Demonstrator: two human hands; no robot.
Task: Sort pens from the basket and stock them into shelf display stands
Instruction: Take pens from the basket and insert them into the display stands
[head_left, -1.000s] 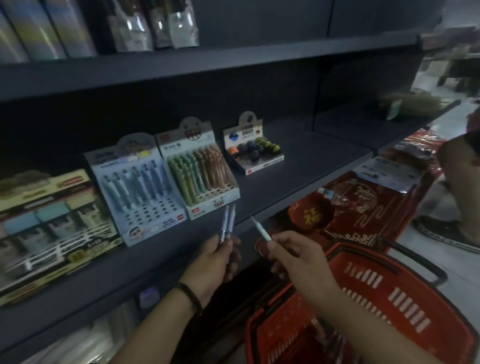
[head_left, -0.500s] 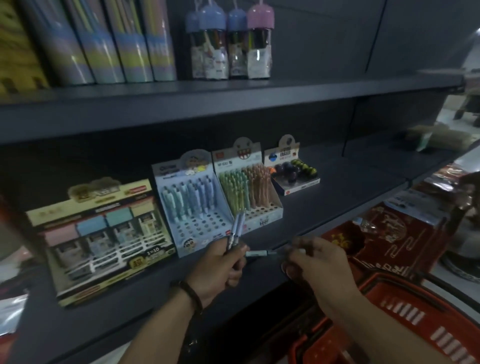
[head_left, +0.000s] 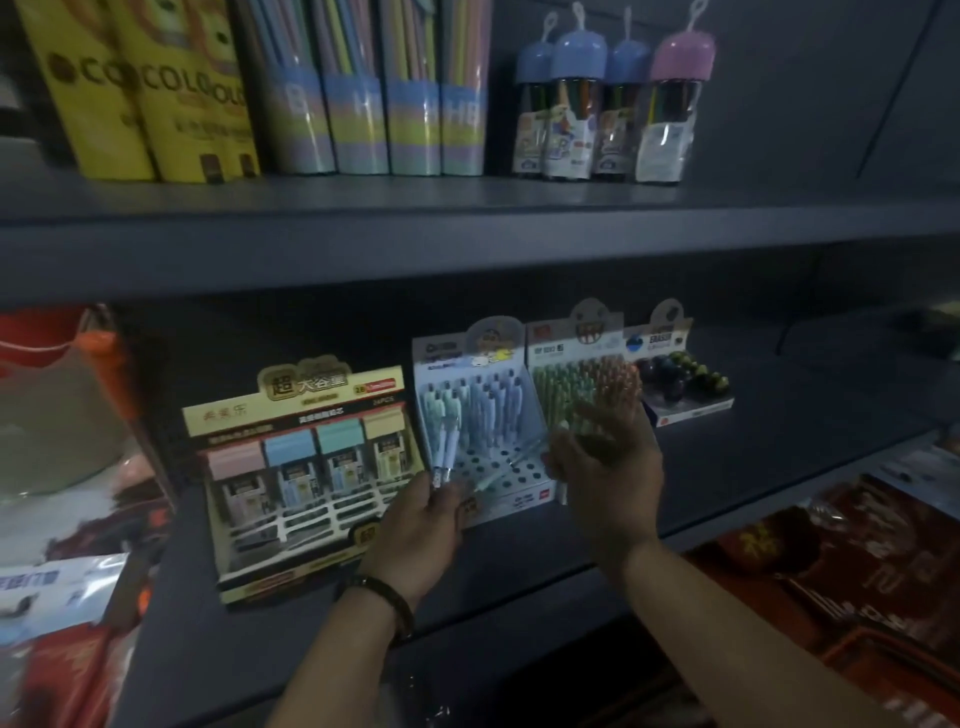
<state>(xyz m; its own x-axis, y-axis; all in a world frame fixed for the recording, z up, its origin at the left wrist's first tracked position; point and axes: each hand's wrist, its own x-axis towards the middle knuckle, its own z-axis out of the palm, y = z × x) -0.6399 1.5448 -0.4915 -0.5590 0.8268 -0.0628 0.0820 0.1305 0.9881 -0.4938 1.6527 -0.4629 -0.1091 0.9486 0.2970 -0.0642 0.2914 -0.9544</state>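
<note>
Two pale blue pens (head_left: 448, 451) are held upright in the left hand (head_left: 422, 525), with the fingers curled round their lower ends. The pens stand just in front of the blue display stand (head_left: 480, 415), over its left side. This stand sits on the dark lower shelf (head_left: 519, 561) and is partly filled — pens fill the back rows, and the front holes are bare.

The right hand (head_left: 605, 467) is raised in front of the same stand, at its right edge. A thin pen (head_left: 511, 470) is seen slanting between the two hands, above the bare holes. The right fingers are blurred, so it cannot be told how far that grip is open or if the thin pen is pinched by it.

Next to the blue stand, on the right, a green and orange pen stand (head_left: 576, 374) is full. A yellow box of lead cases (head_left: 306, 467) is set on the left — touching the blue stand.
</note>
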